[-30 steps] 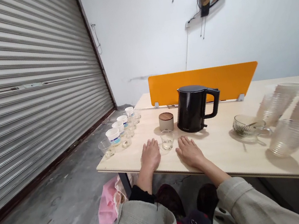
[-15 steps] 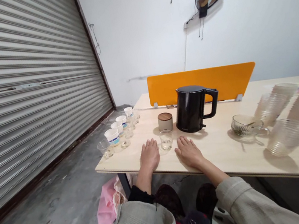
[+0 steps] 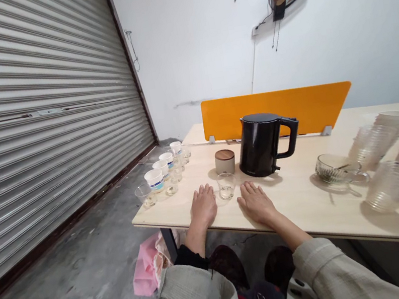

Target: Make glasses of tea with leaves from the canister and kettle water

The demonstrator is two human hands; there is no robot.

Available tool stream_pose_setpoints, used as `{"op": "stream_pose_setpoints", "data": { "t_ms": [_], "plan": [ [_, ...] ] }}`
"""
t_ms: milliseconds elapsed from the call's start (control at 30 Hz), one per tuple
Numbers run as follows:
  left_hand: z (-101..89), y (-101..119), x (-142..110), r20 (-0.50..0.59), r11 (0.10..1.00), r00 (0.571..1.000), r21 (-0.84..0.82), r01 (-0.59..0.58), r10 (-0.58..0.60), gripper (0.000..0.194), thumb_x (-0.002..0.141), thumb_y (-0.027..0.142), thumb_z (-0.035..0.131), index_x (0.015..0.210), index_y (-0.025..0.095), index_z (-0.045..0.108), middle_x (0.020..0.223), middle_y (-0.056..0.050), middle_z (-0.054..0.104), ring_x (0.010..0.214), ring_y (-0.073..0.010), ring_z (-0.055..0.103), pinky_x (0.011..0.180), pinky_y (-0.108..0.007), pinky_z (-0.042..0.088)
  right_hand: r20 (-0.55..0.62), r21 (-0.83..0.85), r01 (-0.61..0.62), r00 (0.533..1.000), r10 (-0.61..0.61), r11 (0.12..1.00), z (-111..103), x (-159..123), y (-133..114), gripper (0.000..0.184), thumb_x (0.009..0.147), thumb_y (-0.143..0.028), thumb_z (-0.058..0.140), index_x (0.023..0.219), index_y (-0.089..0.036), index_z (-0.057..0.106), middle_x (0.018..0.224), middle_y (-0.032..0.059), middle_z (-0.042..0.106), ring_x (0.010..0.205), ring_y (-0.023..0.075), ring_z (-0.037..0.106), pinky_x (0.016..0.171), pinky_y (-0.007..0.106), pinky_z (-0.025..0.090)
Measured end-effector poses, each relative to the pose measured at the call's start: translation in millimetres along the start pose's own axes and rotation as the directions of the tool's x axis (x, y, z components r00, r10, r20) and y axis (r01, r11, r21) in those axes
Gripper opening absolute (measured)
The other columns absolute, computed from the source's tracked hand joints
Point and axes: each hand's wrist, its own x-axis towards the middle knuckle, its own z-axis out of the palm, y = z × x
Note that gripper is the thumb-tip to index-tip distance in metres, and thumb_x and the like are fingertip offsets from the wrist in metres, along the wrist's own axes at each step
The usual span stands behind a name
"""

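My left hand (image 3: 203, 206) and my right hand (image 3: 256, 201) lie flat, palms down, on the light wooden table (image 3: 300, 204) near its front edge. Both are open and hold nothing. Between them, just past the fingertips, stands a small clear glass cup (image 3: 226, 186) with a little liquid in it. Behind the cup are a grey jar with a wooden lid (image 3: 225, 161) and a black electric kettle (image 3: 265, 143), its handle to the right.
A row of small glasses and white paper cups (image 3: 161, 176) runs along the table's left edge. A ribbed glass cup with a handle (image 3: 335, 170) and stacks of clear plastic cups (image 3: 396, 157) lie to the right. An orange divider (image 3: 277, 108) stands behind. A pink bag (image 3: 147, 270) sits on the floor.
Only the camera shifted slightly; both hands, the cup and the kettle stay where they were.
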Motion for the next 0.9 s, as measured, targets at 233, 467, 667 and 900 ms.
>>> {"op": "stream_pose_setpoints", "data": {
  "t_ms": [233,467,667,900],
  "plan": [
    [-0.7,-0.2,0.0,0.003,1.000,1.000,-0.006,0.003,-0.003,0.051,0.104,0.029,0.027,0.152,0.020,0.043,0.164,-0.007,0.037,0.154,-0.0250,0.026,0.127,-0.047,0.020,-0.003,0.008,0.004,1.000,-0.004,1.000,0.8,0.3,0.1,0.064,0.102,-0.037,0.029,0.156,-0.003,0.033,0.166,0.0184,0.026,0.155,0.0307,0.019,0.124,0.048,0.016],
    [1.4,-1.0,0.7,-0.002,1.000,1.000,-0.008,-0.009,0.009,0.051,0.104,0.028,0.027,0.151,0.019,0.044,0.163,-0.007,0.038,0.153,-0.0261,0.028,0.126,-0.048,0.022,-0.010,0.054,0.007,1.000,-0.007,0.999,0.8,-0.1,2.2,0.064,0.102,-0.036,0.031,0.156,-0.003,0.035,0.166,0.0182,0.026,0.155,0.0310,0.018,0.125,0.049,0.015],
    [4.1,-1.7,0.7,-0.006,1.000,1.000,-0.008,-0.013,0.013,0.052,0.104,0.027,0.026,0.151,0.016,0.045,0.163,-0.008,0.037,0.153,-0.0278,0.029,0.125,-0.050,0.023,-0.046,0.127,0.015,0.999,-0.009,0.992,2.9,-0.5,-0.8,0.062,0.100,-0.034,0.038,0.153,-0.001,0.040,0.163,0.0208,0.031,0.154,0.0329,0.022,0.124,0.051,0.016],
    [7.4,-2.5,0.5,-0.014,1.000,1.000,0.002,-0.024,0.024,0.051,0.103,0.024,0.028,0.150,0.015,0.047,0.162,-0.011,0.039,0.152,-0.0291,0.031,0.124,-0.052,0.025,-0.306,0.254,-0.094,0.937,0.172,0.963,-23.0,-19.9,36.3,0.057,0.102,-0.037,0.034,0.152,-0.010,0.040,0.149,0.0195,0.053,0.132,0.0253,0.055,0.108,0.037,0.043]
  ]
}}
